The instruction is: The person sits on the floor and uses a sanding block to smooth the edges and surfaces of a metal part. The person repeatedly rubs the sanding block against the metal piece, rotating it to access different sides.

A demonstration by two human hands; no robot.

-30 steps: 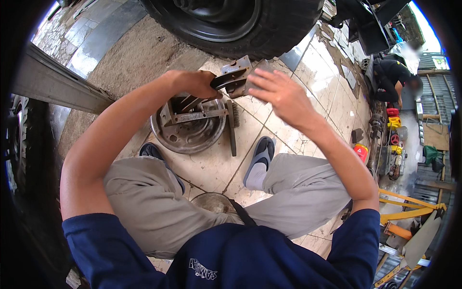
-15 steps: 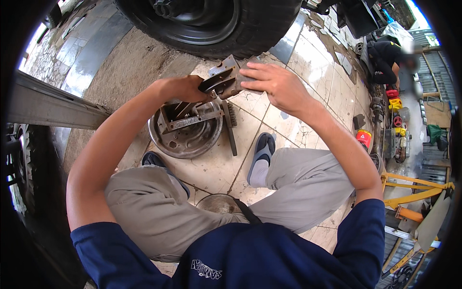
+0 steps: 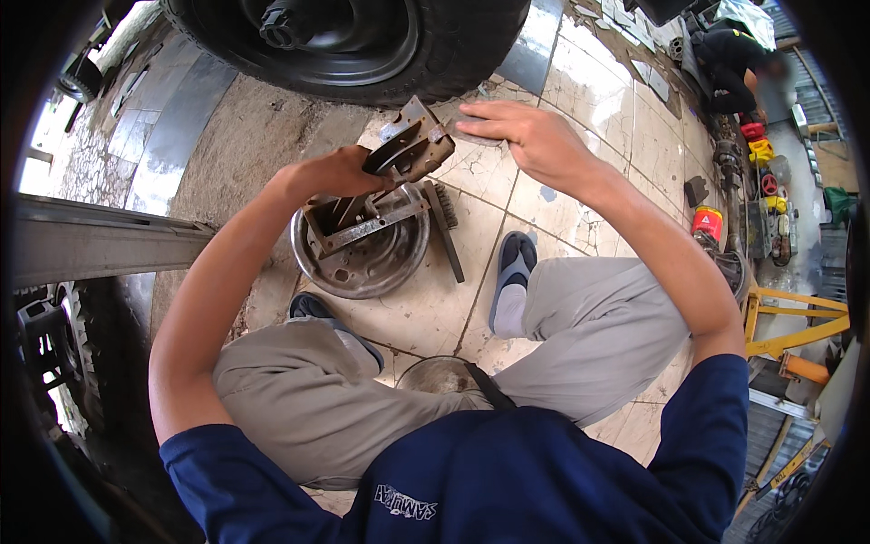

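Observation:
My left hand (image 3: 340, 172) grips a worn metal brake shoe (image 3: 424, 156), a curved part with holes along its plate, tilted up above the floor. To its right my right hand (image 3: 548, 140) has its fingers stretched over a brown-grey piece of sandpaper (image 3: 478, 136), held under the fingertips and thumb. A narrow gap shows between the sandpaper and the shoe. Below my left hand, a rusty metal frame-like part (image 3: 376, 227) rests on a round metal drum (image 3: 362, 281). Against its right side leans a wire brush (image 3: 449, 240), bristles uppermost.
A big tyre (image 3: 462, 54) stands just beyond my hands. At left a grey metal beam (image 3: 109, 240) juts in. To the right are a red can (image 3: 708, 223), an axle-like part (image 3: 729, 181) and a yellow metal frame (image 3: 788, 317). A person (image 3: 725, 68) bends over at far right.
My right hand has come off the brake shoe with the sandpaper, which lay against it before. The shoe has turned slightly in my left hand, and the whole view has shifted a little.

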